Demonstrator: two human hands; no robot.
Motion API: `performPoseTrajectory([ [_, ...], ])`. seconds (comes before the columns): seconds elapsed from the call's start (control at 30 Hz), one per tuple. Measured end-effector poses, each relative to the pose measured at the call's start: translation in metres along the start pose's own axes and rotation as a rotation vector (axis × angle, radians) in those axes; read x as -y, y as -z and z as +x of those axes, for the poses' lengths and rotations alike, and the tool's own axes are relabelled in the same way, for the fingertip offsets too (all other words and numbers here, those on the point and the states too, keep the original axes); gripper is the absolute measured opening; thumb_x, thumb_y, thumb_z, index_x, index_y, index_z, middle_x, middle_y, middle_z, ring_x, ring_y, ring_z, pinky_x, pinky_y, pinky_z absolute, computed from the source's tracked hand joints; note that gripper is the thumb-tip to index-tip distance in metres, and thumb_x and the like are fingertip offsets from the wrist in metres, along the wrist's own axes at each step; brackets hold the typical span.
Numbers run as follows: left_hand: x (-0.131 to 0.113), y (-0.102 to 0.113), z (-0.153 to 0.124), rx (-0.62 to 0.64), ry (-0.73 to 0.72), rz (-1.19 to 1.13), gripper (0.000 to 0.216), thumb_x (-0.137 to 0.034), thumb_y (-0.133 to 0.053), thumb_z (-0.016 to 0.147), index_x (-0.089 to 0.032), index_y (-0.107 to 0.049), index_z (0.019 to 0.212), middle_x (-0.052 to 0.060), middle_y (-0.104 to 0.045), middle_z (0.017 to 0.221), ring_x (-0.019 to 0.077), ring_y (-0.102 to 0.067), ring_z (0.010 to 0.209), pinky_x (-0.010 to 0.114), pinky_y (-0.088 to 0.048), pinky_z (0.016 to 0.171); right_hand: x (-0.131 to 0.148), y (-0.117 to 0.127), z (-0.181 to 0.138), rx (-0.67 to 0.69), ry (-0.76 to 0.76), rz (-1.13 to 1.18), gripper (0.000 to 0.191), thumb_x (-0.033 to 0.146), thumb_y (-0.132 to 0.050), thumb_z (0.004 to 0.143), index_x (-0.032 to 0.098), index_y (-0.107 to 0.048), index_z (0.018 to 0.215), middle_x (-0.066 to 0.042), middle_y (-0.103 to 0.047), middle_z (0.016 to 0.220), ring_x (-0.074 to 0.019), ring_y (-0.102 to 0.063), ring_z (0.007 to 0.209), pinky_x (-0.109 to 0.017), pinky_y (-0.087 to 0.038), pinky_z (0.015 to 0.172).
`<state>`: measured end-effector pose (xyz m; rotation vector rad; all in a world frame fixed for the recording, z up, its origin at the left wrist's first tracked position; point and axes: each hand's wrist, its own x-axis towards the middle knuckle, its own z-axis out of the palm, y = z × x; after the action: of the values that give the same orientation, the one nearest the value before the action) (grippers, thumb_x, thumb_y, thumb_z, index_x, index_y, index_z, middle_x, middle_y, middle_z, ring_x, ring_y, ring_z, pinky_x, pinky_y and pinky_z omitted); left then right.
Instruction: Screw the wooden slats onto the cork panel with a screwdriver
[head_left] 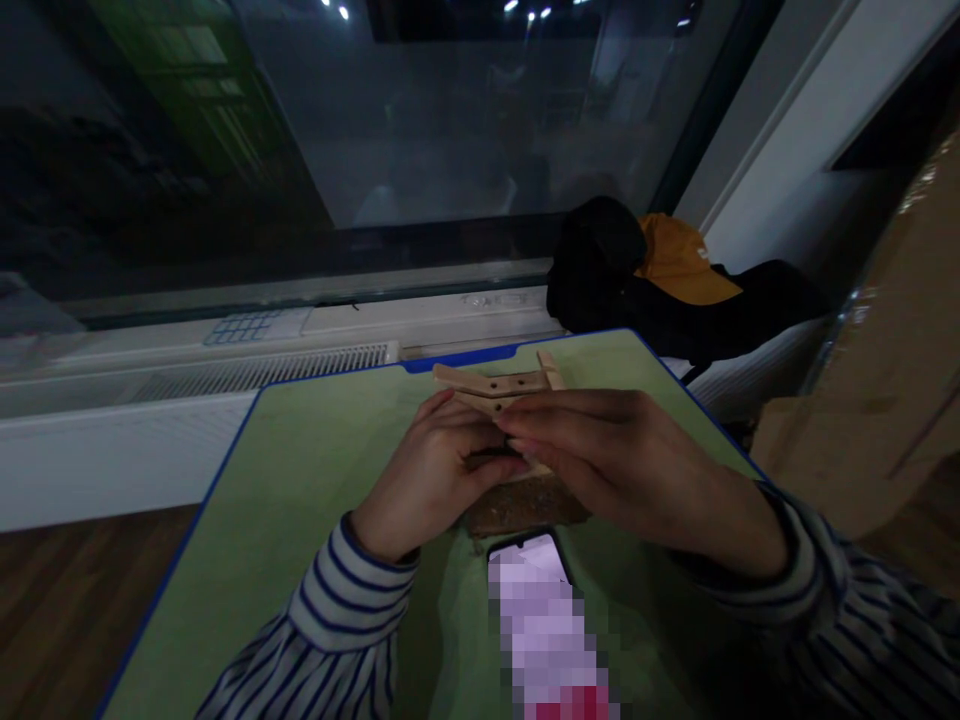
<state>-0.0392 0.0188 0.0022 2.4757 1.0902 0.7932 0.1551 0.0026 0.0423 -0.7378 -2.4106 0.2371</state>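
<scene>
Above the green tabletop [322,450], a light wooden piece with drilled holes [517,383] runs between my hands. One end of it angles up at the left, and a short wooden crosspiece [550,369] stands at its right end. My left hand [431,465] is wrapped around the lower part of the wooden piece, thumb toward me. My right hand [607,440] has its fingertips pinched together by a hole in the wood; anything between them is hidden. Under both hands lies a brown, rough-looking flat block [529,505], partly covered.
A lit phone [536,570] lies on the table nearest me, its screen pixelated. Beyond the table's blue edge are a white radiator [330,372] and a window. Black clothing [600,265] and an orange cap [682,262] rest on the sill; a cardboard box [847,400] stands at the right.
</scene>
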Motion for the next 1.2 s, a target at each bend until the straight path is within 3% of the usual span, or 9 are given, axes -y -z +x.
performPoseTrajectory([
  [0.2, -0.0010, 0.0026, 0.0003, 0.101, -0.040, -0.042, 0.014, -0.026, -0.057, 0.084, -0.026, -0.068, 0.093, 0.001, -0.066, 0.110, 0.0204, -0.053, 0.111, 0.045, -0.025, 0.105, 0.0032, -0.0074, 0.0011, -0.082, -0.039, -0.144, 0.019, 0.024, -0.049, 0.090, 0.016, -0.061, 0.102, -0.008, -0.068, 0.101, -0.0191, -0.063, 0.093, -0.034, -0.050, 0.085],
  [0.37, -0.0003, 0.0018, 0.0006, 0.010, -0.038, -0.030, 0.018, -0.030, -0.064, 0.079, -0.022, -0.067, 0.095, 0.003, -0.066, 0.109, 0.0213, -0.054, 0.109, 0.042, -0.031, 0.102, 0.0041, -0.0088, 0.0008, -0.064, -0.057, -0.125, 0.018, 0.024, -0.050, 0.089, 0.015, -0.060, 0.101, -0.008, -0.067, 0.100, -0.0200, -0.062, 0.095, -0.035, -0.050, 0.085],
  [0.67, -0.0005, 0.0002, -0.0002, -0.035, -0.054, -0.097, 0.012, -0.031, -0.062, 0.081, -0.024, -0.069, 0.087, 0.001, -0.069, 0.097, 0.0191, -0.057, 0.099, 0.039, -0.034, 0.097, 0.0034, -0.0008, 0.0034, 0.043, -0.082, 0.169, 0.034, 0.019, -0.046, 0.091, 0.019, -0.049, 0.125, -0.001, -0.059, 0.123, -0.0121, -0.055, 0.112, -0.025, -0.045, 0.093],
  [0.93, -0.0030, 0.0037, -0.0006, 0.167, -0.020, -0.056, 0.016, -0.022, -0.052, 0.087, -0.024, -0.064, 0.098, 0.000, -0.067, 0.098, 0.0193, -0.055, 0.105, 0.047, -0.020, 0.107, 0.0045, -0.0024, 0.0038, -0.010, -0.085, -0.038, 0.019, 0.022, -0.053, 0.088, 0.018, -0.060, 0.105, -0.003, -0.069, 0.102, -0.0143, -0.064, 0.093, -0.025, -0.049, 0.082],
  [1.1, -0.0024, 0.0046, -0.0015, 0.074, 0.010, -0.024, 0.015, -0.029, -0.062, 0.080, -0.024, -0.066, 0.095, 0.000, -0.068, 0.101, 0.0199, -0.056, 0.104, 0.045, -0.021, 0.107, 0.0037, -0.0078, 0.0035, -0.047, -0.121, -0.087, 0.016, 0.024, -0.052, 0.088, 0.016, -0.062, 0.098, -0.005, -0.069, 0.094, -0.0164, -0.065, 0.084, -0.028, -0.050, 0.076],
  [1.2, 0.0000, 0.0041, -0.0015, 0.042, 0.013, -0.020, 0.015, -0.031, -0.063, 0.079, -0.025, -0.067, 0.092, 0.001, -0.068, 0.101, 0.0195, -0.057, 0.102, 0.044, -0.024, 0.105, 0.0022, -0.0061, 0.0032, -0.053, -0.110, -0.020, 0.015, 0.022, -0.052, 0.088, 0.017, -0.060, 0.099, -0.003, -0.068, 0.096, -0.0139, -0.063, 0.088, -0.025, -0.049, 0.081],
])
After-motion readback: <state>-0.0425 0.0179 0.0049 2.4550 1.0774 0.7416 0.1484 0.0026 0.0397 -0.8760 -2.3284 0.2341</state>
